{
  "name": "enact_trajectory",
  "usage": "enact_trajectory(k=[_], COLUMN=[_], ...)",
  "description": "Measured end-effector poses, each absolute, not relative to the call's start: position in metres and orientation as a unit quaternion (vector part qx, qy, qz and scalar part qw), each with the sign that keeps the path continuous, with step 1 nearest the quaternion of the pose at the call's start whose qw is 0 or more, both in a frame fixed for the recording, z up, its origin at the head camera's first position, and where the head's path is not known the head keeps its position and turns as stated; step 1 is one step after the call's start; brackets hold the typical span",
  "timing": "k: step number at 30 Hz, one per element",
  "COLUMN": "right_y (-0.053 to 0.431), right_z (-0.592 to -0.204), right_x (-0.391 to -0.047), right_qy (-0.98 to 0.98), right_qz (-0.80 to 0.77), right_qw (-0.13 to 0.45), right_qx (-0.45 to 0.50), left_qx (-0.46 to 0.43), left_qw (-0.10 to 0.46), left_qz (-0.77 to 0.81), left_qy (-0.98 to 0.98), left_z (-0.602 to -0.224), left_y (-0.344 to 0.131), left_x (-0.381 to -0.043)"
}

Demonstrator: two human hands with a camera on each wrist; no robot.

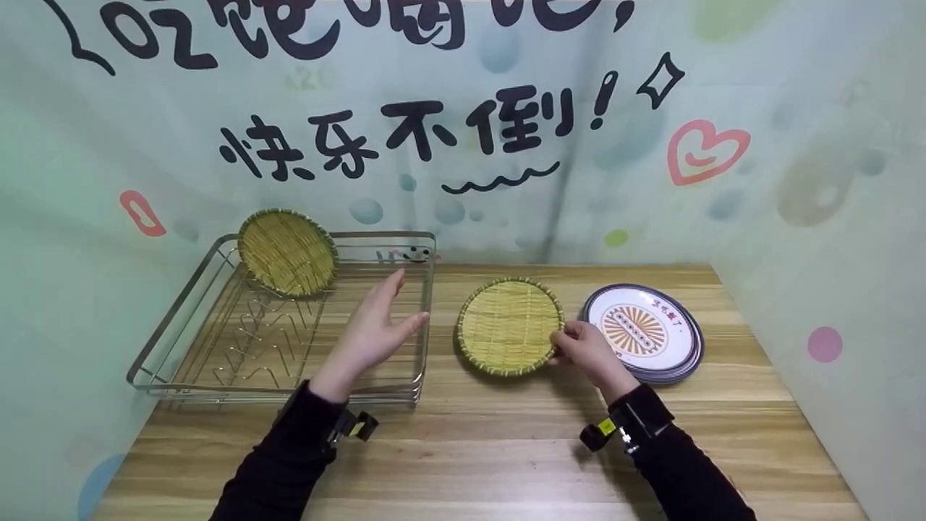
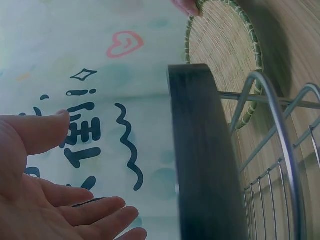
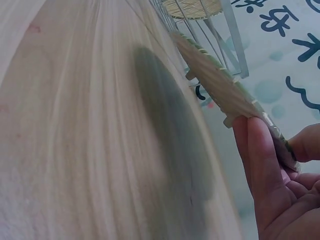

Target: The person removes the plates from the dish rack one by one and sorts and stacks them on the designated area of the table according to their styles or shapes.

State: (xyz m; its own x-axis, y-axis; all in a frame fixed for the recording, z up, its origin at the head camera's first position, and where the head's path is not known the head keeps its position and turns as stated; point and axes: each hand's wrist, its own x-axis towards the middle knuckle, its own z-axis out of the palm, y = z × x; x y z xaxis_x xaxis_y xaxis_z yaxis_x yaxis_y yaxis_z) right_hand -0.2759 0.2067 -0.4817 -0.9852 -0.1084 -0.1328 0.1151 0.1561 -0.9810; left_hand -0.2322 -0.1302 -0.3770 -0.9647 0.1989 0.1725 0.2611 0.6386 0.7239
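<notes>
My right hand (image 1: 587,352) pinches the right rim of a round woven bamboo tray (image 1: 510,327). In the right wrist view the thumb lies on one face of that tray (image 3: 220,80) and fingers support the other, with a shadow on the table below it. My left hand (image 1: 376,325) is over the right part of a wire dish rack (image 1: 427,311), its fingers extended and nothing in them; the left wrist view shows the palm and spread fingers. A second woven tray (image 1: 288,253) leans upright in the rack's back left corner.
To the right of the held tray stands a stack of white oval plates (image 1: 640,329) with dark rims. Several bent wire dividers (image 1: 264,340) rise from the rack's floor. Behind the wooden table (image 1: 492,449) hangs a printed cloth (image 1: 405,210).
</notes>
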Motion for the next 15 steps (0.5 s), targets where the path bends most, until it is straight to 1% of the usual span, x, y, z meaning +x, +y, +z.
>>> enact_trajectory(k=[5,15], right_y=[0.207,0.206], right_z=[-0.485,-0.487], right_x=[-0.277,-0.278], right_qy=[0.759,0.761], right_qz=[-0.644,-0.640], right_qw=[0.095,0.108], right_qx=[0.005,0.016], left_qx=[-0.121,-0.124], left_qw=[0.019,0.015], left_qz=[-0.403,-0.392], left_qy=[-0.907,-0.912], left_z=[-0.379,-0.380], left_y=[-0.134,-0.142], left_x=[-0.231,-0.229])
